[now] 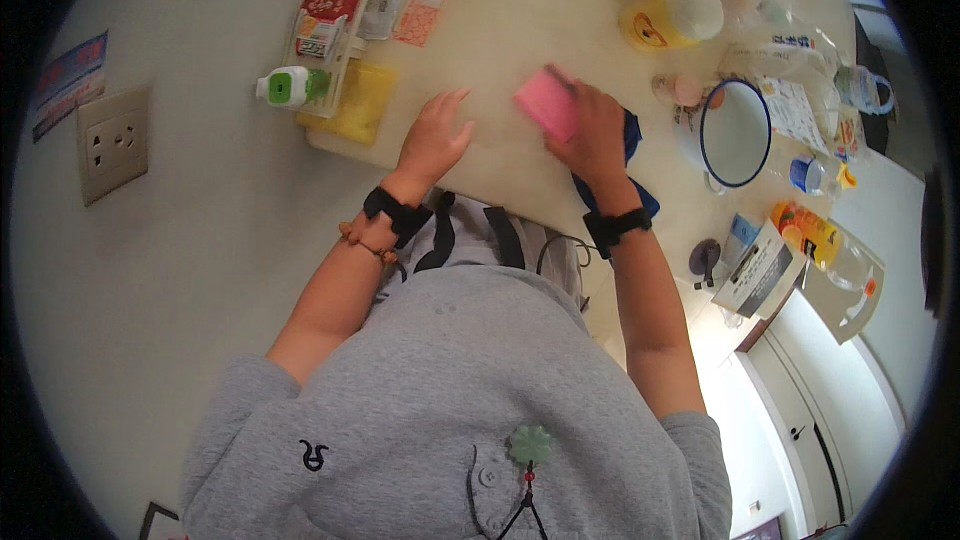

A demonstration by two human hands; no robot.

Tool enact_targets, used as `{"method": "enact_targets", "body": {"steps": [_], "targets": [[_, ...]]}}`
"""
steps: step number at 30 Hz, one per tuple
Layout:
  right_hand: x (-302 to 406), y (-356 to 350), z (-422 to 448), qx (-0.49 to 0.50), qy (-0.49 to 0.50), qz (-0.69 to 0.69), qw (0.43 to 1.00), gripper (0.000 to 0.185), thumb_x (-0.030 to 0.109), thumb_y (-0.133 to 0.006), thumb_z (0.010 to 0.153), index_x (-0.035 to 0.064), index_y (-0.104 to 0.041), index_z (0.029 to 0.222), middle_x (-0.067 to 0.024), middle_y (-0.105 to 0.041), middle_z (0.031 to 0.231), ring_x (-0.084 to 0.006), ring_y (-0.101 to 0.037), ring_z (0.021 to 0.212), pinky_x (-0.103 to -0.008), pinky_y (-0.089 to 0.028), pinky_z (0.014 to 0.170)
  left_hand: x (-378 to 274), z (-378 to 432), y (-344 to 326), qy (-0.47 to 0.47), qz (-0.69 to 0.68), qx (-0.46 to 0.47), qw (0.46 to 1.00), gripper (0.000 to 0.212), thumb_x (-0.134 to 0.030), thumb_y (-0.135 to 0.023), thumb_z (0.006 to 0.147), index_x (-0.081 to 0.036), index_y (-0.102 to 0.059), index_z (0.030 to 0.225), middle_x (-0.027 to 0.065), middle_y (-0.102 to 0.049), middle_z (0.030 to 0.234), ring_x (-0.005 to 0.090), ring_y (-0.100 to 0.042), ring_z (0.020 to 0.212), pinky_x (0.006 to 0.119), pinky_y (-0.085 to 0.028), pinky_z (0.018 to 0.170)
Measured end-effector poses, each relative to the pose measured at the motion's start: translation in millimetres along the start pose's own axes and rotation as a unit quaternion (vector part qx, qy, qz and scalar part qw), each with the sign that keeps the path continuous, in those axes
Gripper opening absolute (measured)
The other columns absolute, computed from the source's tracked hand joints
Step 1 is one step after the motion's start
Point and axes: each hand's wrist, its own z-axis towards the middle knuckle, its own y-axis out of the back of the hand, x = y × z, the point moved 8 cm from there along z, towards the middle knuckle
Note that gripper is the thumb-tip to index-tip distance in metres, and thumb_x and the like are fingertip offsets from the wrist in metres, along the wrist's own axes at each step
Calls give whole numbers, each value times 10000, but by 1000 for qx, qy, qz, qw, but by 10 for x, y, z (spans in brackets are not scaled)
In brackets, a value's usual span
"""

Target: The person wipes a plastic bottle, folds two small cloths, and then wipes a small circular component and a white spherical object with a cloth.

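Note:
My right hand grips a bright pink block-like thing, perhaps a sponge, over the pale table. A dark strip shows along the pink thing's upper edge; my fingers hide part of it. Dark blue cloth lies beneath my right hand and wrist, partly covered by them. To the left, my left hand is near the table's front edge with its fingers apart and nothing in it. A yellow cloth or flat packet lies left of that hand.
A white rack with packets and a green-capped bottle stands at the left edge. At right are a yellow container, a blue-rimmed enamel mug, plastic bags and an orange drink bottle. A wall socket is at left.

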Motion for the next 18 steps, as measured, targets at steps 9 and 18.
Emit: {"method": "enact_targets", "body": {"steps": [9, 18], "targets": [[-26, 252, -456, -57, -18, 6, 998, 591, 252, -749, 767, 107, -544, 1302, -167, -478, 1356, -358, -434, 1274, -500, -303, 1088, -477, 288, -537, -272, 78, 84, 956, 723, -174, -785, 686, -35, -484, 1328, 172, -511, 1325, 355, -481, 1232, 420, -390, 1064], [110, 85, -467, -99, 6, 116, 988, 297, 117, -673, 806, 52, -641, 1094, -171, -565, 1134, -359, -583, 1012, -427, -488, 866, -453, 236, -571, -240, 42, 58, 968, 731, -160, -829, 626, -18, -529, 1277, 150, -539, 1285, 338, -500, 1208, 409, -408, 1050]]}}
